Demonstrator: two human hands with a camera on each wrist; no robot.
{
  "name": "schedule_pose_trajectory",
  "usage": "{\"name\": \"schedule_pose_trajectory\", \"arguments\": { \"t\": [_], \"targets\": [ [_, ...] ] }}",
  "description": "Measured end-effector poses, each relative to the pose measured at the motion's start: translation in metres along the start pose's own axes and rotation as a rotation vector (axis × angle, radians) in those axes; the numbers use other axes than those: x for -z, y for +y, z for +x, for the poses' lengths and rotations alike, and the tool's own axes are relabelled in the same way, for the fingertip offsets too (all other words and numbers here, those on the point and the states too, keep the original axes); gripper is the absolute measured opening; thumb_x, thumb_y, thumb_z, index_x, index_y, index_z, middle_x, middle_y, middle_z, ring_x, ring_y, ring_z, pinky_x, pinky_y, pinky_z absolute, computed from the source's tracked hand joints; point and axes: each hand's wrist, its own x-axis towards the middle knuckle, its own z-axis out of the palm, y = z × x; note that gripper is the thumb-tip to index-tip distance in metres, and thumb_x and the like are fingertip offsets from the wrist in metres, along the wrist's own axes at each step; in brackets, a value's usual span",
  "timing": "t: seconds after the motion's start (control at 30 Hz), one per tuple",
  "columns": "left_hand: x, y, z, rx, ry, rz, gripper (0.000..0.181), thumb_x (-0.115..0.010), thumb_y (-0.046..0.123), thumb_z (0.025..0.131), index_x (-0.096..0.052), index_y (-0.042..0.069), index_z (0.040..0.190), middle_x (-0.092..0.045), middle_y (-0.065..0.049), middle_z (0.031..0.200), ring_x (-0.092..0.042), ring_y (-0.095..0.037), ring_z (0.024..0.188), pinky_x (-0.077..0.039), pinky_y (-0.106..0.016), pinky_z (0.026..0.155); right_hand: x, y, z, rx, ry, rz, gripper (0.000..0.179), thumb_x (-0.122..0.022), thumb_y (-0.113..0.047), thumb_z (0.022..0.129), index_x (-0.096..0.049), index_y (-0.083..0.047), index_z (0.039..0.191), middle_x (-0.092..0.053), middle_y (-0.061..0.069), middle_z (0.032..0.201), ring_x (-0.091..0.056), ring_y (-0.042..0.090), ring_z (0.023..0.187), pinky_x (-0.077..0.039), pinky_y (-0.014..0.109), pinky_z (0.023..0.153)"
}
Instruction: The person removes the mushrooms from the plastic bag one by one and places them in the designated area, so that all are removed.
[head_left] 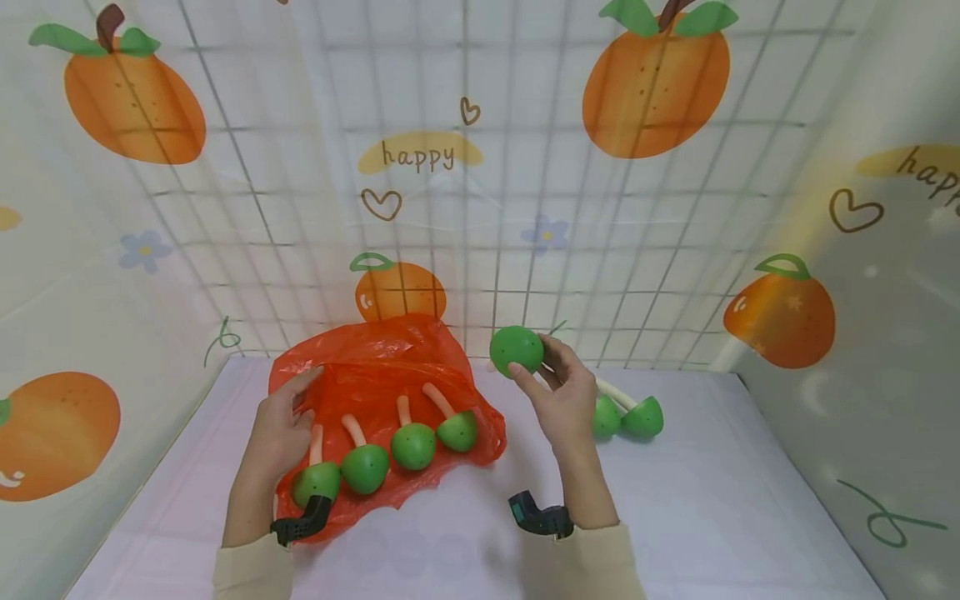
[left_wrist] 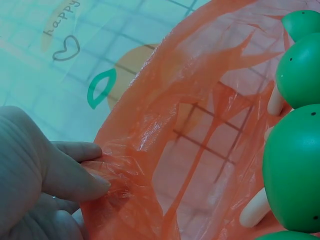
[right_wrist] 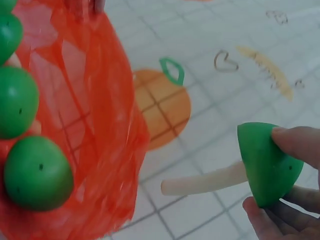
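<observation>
A red plastic bag (head_left: 367, 340) lies spread on the table, its upper layer lifted. My left hand (head_left: 276, 429) pinches the bag's left edge between thumb and fingers; the plastic bunches there in the left wrist view. Several toy mushrooms (head_left: 413, 447) with green, black-dotted caps and pale stems sit in a row at the bag's front, stems pointing inward. My right hand (head_left: 567, 398) holds another green mushroom (right_wrist: 270, 165) by its cap, raised to the right of the bag. In the right wrist view its pale stem (right_wrist: 205, 184) points left toward the bag.
Two more green mushrooms (head_left: 643, 418) lie on the table behind the right forearm, partly hidden by it. The pale table (head_left: 720, 500) ends at a wire grid (head_left: 660, 283) behind a printed sheet with oranges. Similar sheeting closes off both sides.
</observation>
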Motion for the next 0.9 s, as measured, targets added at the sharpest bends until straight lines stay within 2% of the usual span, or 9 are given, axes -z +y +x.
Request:
{"name": "schedule_pose_trajectory", "arguments": {
  "t": [0.3,0.47,0.6,0.9],
  "targets": [
    [0.0,0.001,-0.001,0.003,0.005,-0.001,0.063,-0.05,-0.017,0.097,-0.044,0.001,0.158,-0.047,-0.024,0.158,-0.048,-0.046,0.142,-0.046,-0.056,0.109,0.01,0.028,0.006,-0.07,0.051,-0.053,0.062,-0.084,-0.008,0.089,-0.058,0.004,0.144,-0.063,0.02,0.14,-0.061,0.031,0.131,-0.051,0.031,0.107],
    [0.001,0.002,0.0,-0.011,0.009,0.0,0.063,-0.05,-0.017,0.097,-0.045,0.0,0.157,-0.048,-0.025,0.157,-0.049,-0.047,0.142,-0.045,-0.057,0.109,0.011,0.041,0.008,-0.076,0.079,-0.092,0.063,-0.084,-0.007,0.089,-0.057,0.007,0.144,-0.063,0.024,0.139,-0.06,0.035,0.131,-0.05,0.037,0.109],
    [0.001,0.002,0.0,-0.009,0.009,0.002,0.063,-0.05,-0.017,0.097,-0.045,0.0,0.157,-0.047,-0.025,0.157,-0.048,-0.047,0.142,-0.045,-0.056,0.109,0.012,0.048,0.008,-0.095,0.1,-0.114,0.062,-0.084,-0.006,0.089,-0.057,0.009,0.143,-0.062,0.026,0.139,-0.06,0.038,0.132,-0.049,0.043,0.111],
    [0.0,0.001,0.0,0.01,0.006,0.002,0.063,-0.051,-0.016,0.098,-0.044,0.002,0.158,-0.047,-0.023,0.158,-0.048,-0.046,0.142,-0.046,-0.056,0.109,0.013,0.062,0.009,-0.146,0.117,-0.127,0.06,-0.083,-0.006,0.089,-0.057,0.01,0.141,-0.061,0.028,0.141,-0.058,0.04,0.133,-0.047,0.045,0.114]
  ]
}}
